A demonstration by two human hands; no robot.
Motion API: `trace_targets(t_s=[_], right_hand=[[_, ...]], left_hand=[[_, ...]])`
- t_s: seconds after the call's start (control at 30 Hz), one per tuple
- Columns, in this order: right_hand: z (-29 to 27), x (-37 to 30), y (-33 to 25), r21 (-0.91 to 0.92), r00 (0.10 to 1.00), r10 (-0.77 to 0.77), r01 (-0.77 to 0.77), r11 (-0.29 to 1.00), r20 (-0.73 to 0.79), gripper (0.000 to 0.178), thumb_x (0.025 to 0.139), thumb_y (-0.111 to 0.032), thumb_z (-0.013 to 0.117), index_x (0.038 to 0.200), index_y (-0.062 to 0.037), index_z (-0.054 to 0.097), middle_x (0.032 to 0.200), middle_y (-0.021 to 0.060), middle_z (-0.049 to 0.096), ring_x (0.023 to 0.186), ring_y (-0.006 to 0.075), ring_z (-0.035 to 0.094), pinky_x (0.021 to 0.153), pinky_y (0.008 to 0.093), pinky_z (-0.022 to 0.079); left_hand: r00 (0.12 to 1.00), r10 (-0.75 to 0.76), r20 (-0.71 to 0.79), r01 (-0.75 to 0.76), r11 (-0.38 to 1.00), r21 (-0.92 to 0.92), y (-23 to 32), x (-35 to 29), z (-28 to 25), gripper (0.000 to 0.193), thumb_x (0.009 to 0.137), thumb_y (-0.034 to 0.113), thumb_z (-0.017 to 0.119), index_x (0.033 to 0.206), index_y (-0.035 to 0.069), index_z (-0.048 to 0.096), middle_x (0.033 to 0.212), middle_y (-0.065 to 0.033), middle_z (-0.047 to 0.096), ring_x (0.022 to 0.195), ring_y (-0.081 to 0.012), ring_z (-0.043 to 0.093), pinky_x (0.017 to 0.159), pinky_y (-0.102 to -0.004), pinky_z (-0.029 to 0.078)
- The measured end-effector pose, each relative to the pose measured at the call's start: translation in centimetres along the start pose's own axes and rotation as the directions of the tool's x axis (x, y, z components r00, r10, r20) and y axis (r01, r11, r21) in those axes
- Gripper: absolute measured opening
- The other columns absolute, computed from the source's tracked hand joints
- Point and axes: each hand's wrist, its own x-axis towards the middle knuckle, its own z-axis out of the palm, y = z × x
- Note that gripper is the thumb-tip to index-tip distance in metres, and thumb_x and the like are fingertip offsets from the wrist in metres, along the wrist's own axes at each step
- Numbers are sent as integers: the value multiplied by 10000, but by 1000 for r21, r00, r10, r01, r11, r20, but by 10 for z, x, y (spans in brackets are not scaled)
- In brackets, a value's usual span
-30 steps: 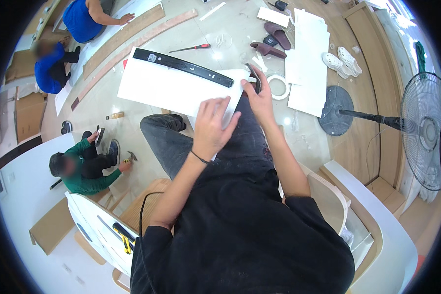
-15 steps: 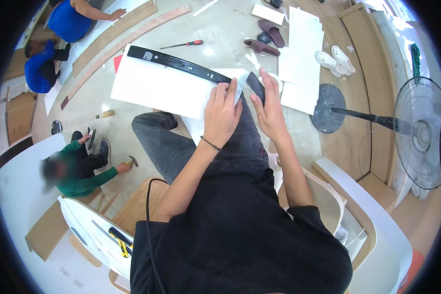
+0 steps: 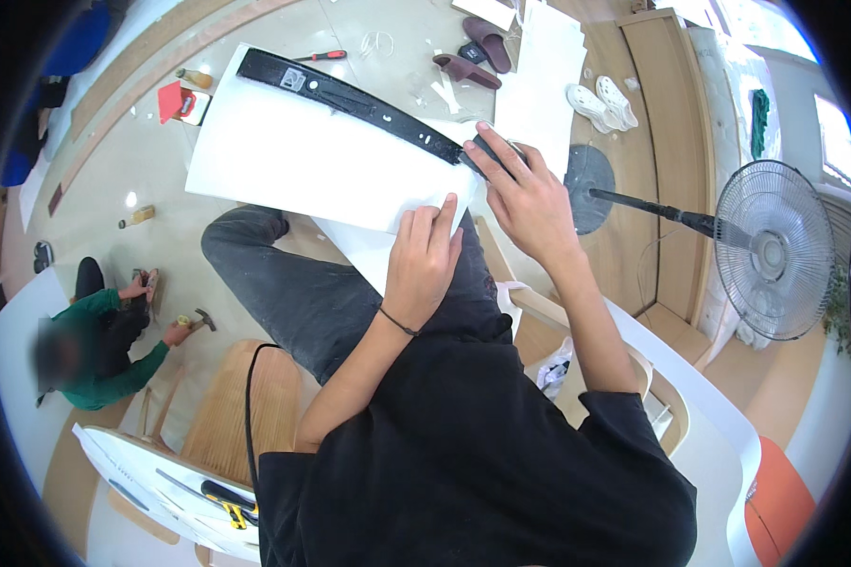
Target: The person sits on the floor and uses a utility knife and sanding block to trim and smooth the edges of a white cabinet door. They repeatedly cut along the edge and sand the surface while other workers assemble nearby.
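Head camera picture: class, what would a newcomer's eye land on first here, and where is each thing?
First, the big white sheet spread across the person's lap at upper centre, with a long black bar lying slantwise on it. The left hand presses flat on the sheet's near edge, while the right hand rests on the bar's right end. At far right stands a pedestal fan; at lower left a person in green crouches on the floor.

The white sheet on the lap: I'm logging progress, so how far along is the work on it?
Done: the black ruler lies across the white sheet. In hand: the left hand presses the sheet's near edge, and the right hand holds the ruler's end. No cut or line shows yet.
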Motion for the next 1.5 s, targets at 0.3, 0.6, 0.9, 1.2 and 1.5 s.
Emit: trace_targets(t_s=[0.3, 0.6, 0.9, 1.2, 1.5], right_hand=[[-21, 4, 2, -105, 978, -121, 140, 985, 170, 649, 782, -59, 711, 1398, -255, 647, 1517, -77, 572, 1021, 241, 630, 836, 353, 615], [-22, 2, -6, -166, 981, -136, 158, 973, 136, 671, 764, -92, 751, 1400, -278, 644, 1516, -63, 569, 991, 246, 625, 812, 347, 611], [-22, -1, -13, -214, 990, -105, 124, 969, 98, 613, 752, -151, 765, 1351, -252, 684, 1462, -35, 586, 927, 222, 597, 744, 317, 606], [-18, -8, -13, -142, 984, -125, 143, 980, 130, 666, 743, -84, 736, 1375, -279, 665, 1482, -46, 580, 948, 239, 615, 797, 346, 607], [-20, -10, -19, -68, 949, -311, 315, 947, 59, 677, 751, -101, 756, 1393, -287, 648, 1477, 26, 568, 953, 256, 630, 713, 352, 622]], left_hand=[[991, -48, -125, 46, 999, -13, 2, -5, 0, 343, 826, 55, 800, 1127, -61, 685, 902, -126, 551, 827, -289, 605, 693, -390, 533], [988, -47, -149, 50, 999, 19, 0, -9, -5, 260, 856, 159, 808, 849, 33, 581, 859, -99, 526, 701, -258, 606, 558, -367, 506], [988, -64, -143, 68, 997, 24, 1, -9, -3, 261, 853, 162, 800, 870, 30, 576, 859, -100, 527, 730, -259, 616, 583, -369, 516], [993, -69, -96, 65, 997, -45, 0, -21, -11, 274, 835, 100, 819, 1034, -10, 667, 895, -141, 625, 742, -307, 678, 618, -386, 555], [990, -74, -122, 66, 996, -64, -2, -28, -10, 253, 869, 107, 816, 1025, -29, 672, 838, -134, 646, 682, -301, 690, 591, -376, 559]])
